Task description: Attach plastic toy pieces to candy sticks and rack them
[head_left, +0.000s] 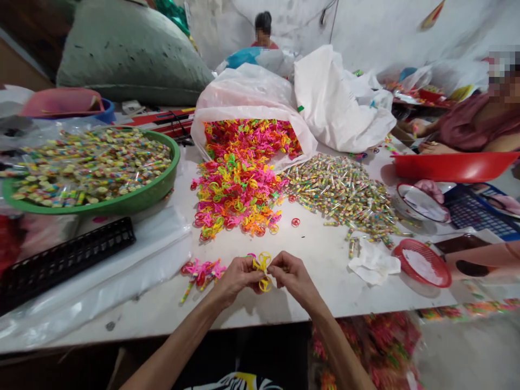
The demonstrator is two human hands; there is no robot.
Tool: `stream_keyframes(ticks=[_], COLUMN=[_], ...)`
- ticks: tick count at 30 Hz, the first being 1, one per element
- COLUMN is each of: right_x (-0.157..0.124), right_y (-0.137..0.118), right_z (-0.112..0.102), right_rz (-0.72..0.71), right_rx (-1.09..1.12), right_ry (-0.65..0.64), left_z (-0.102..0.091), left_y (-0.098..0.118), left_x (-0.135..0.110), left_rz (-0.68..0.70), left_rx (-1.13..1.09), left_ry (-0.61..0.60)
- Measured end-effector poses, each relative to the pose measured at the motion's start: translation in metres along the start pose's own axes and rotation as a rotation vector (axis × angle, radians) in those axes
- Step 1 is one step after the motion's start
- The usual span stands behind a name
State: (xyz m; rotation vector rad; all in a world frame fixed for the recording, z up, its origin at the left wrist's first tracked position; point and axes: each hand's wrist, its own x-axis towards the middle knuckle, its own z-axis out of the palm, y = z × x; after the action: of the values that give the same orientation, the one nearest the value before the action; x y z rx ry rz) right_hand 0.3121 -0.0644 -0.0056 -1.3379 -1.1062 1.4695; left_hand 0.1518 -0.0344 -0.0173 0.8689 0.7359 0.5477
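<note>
Above the near edge of the table, my left hand (238, 279) is closed in a pinch on a yellow plastic piece (264, 261) with round, spoked loops. A bit of pink shows behind its fingers. My right hand (293, 275) meets it from the other side, thumb and fingertips pinched at the piece's right edge; whether anything else is inside its curled fingers is hidden. Just left of my left hand lies a small group of candy tubes with pink and red plastic pieces (203, 272). Beyond both hands, a heap of similar colourful plastic pieces (239, 197) spills from a white sack (247, 89).
Candy tubes (341, 195) are piled right of the sack. A green basin (162, 192) of wrapped tubes, a black rack (73, 254) and plastic sheets (154, 254) lie left. At right are a red basket (444, 276) and red basin (455, 167). Two other people sit beyond.
</note>
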Motion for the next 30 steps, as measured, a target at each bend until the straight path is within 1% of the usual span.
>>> stream_keyframes(ticks=[2,3,5,6,8,10,11,12,13,14,15,16,18,19,20,22,23,25,27,28,29,30], right_x=[0.0,0.001,0.002,0.003,0.005,0.01,0.014,0.019,0.025,0.032,0.04,0.048,0.063,0.069,0.075,0.083,0.086,0.092,0.099,0.104,0.11,0.116], right_y=[-0.001,-0.001,0.001,0.003,0.007,0.012,0.015,0.016,0.017,0.017,0.016,0.014,0.007,0.004,0.0,-0.004,-0.004,-0.004,-0.005,-0.006,-0.007,-0.008], right_z=[0.003,0.003,0.0,-0.004,-0.017,-0.035,-0.044,-0.055,-0.065,-0.075,-0.084,-0.094,-0.112,-0.121,-0.128,-0.14,-0.144,-0.148,-0.147,-0.145,-0.142,-0.138], right_rz=[-0.027,-0.025,-0.005,-0.002,-0.025,-0.105,-0.15,-0.18,-0.191,-0.185,-0.166,-0.138,-0.054,-0.006,0.04,0.101,0.111,0.119,0.123,0.119,0.109,0.096], right_rx=[-0.12,-0.142,-0.151,-0.165,-0.272,-0.512,-0.66,-0.793,-0.893,-0.964,-1.024,-1.085,-1.257,-1.349,-1.421,-1.493,-1.506,-1.52,-1.524,-1.521,-1.516,-1.508], right_ry=[0.052,0.056,0.041,0.033,0.005,0.021,0.055,0.097,0.145,0.196,0.251,0.32,0.462,0.518,0.545,0.524,0.5,0.462,0.463,0.474,0.484,0.488], left_z=[0.003,0.005,0.004,0.0,-0.014,-0.038,-0.051,-0.064,-0.076,-0.086,-0.093,-0.098,-0.099,-0.098,-0.095,-0.089,-0.087,-0.081,-0.073,-0.069,-0.064,-0.059], left_y=[-0.004,-0.005,-0.005,-0.003,0.007,0.021,0.028,0.035,0.041,0.045,0.047,0.049,0.049,0.049,0.049,0.05,0.052,0.054,0.056,0.055,0.054,0.052], left_x=[0.001,0.001,0.0,-0.001,-0.004,-0.006,-0.006,-0.004,-0.002,0.002,0.007,0.012,0.022,0.025,0.027,0.027,0.026,0.021,0.015,0.013,0.011,0.009], left_rz=[0.031,0.033,0.057,0.1,0.252,0.402,0.424,0.399,0.343,0.282,0.232,0.203,0.184,0.189,0.206,0.286,0.345,0.433,0.433,0.413,0.387,0.365], left_rx=[0.08,0.127,0.3,0.427,0.714,1.011,1.149,1.282,1.396,1.487,1.556,1.605,1.66,1.664,1.649,1.533,1.416,1.05,0.629,0.47,0.37,0.323], left_ry=[0.068,0.093,0.146,0.198,0.36,0.605,0.723,0.815,0.868,0.887,0.882,0.859,0.814,0.81,0.82,0.866,0.883,0.88,0.82,0.791,0.766,0.744])
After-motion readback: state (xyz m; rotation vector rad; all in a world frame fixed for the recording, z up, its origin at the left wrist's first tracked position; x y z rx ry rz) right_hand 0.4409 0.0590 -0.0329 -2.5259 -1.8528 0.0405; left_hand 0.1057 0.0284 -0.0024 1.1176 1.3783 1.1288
